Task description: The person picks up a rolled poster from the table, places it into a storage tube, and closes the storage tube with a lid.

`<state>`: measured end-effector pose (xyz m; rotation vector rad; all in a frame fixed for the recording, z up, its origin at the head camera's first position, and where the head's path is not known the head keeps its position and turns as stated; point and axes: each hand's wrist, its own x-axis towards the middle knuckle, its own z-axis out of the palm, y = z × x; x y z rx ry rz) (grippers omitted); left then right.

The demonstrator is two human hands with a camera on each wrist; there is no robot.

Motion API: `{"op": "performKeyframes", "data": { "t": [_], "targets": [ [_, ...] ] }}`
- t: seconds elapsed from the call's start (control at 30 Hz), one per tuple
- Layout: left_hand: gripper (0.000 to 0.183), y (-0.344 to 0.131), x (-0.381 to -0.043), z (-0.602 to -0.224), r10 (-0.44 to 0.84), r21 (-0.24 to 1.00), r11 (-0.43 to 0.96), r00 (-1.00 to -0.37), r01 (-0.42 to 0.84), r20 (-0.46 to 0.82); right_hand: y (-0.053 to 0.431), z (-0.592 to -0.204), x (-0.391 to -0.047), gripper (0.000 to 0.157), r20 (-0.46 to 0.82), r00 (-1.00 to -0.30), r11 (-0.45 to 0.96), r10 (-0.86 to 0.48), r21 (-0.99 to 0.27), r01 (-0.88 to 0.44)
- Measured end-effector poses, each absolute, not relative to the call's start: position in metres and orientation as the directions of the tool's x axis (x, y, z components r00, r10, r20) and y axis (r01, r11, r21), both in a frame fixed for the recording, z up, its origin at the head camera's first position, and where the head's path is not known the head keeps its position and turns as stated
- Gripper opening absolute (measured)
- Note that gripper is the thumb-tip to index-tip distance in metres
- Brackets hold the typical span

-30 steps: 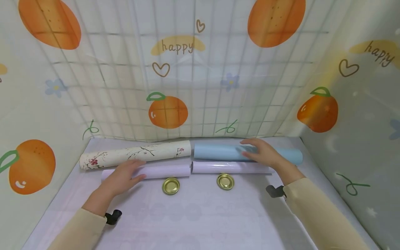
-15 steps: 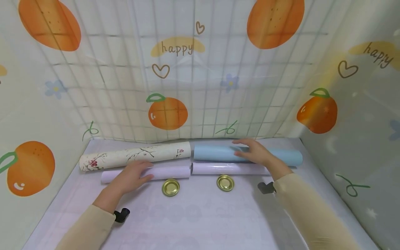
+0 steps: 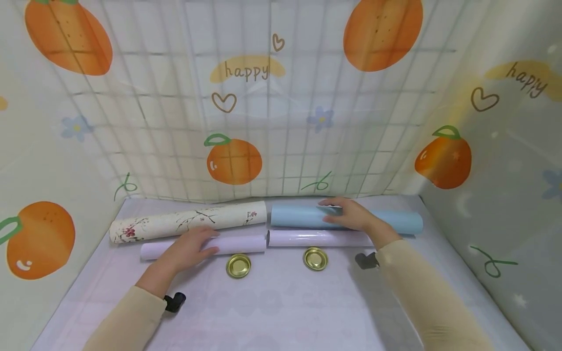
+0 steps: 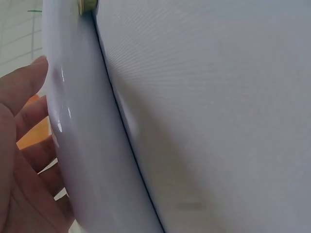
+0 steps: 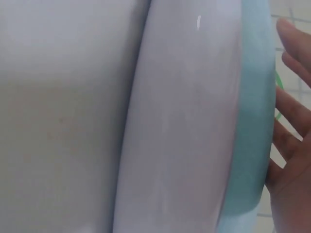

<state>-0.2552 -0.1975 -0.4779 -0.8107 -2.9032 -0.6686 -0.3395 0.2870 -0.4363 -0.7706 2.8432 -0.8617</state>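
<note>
Only word I can make out is "happy", and it shows up twice in the head view. One's in thin brown handwritten letters on a soft yellow smudge-shaped patch [image 3: 248, 69], upper middle of the frame, on the pale cream backdrop sheet with grey gridlines [image 3: 303, 90]. The other's upper right, slanting downward, on the plain pale grey side sheet [image 3: 518, 214].

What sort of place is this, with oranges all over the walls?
Maybe a little screened-off workspace. The clues: orange-printed sheets on three sides, a pale flat surface between them, and a flowered roll and a blue roll lying near the back.
</note>
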Motion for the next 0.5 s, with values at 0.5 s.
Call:
{"op": "performKeyframes", "data": {
  "t": [0.5],
  "targets": [
    [0.047,-0.1957,-0.256,-0.4795,0.48,0.412,0.778,-0.872,0.474,0.097,0.2773,-0.4404,-0.345,0.055,0.009,-0.86,0.768,-0.51,-0.445,-0.46]
  ]
}}
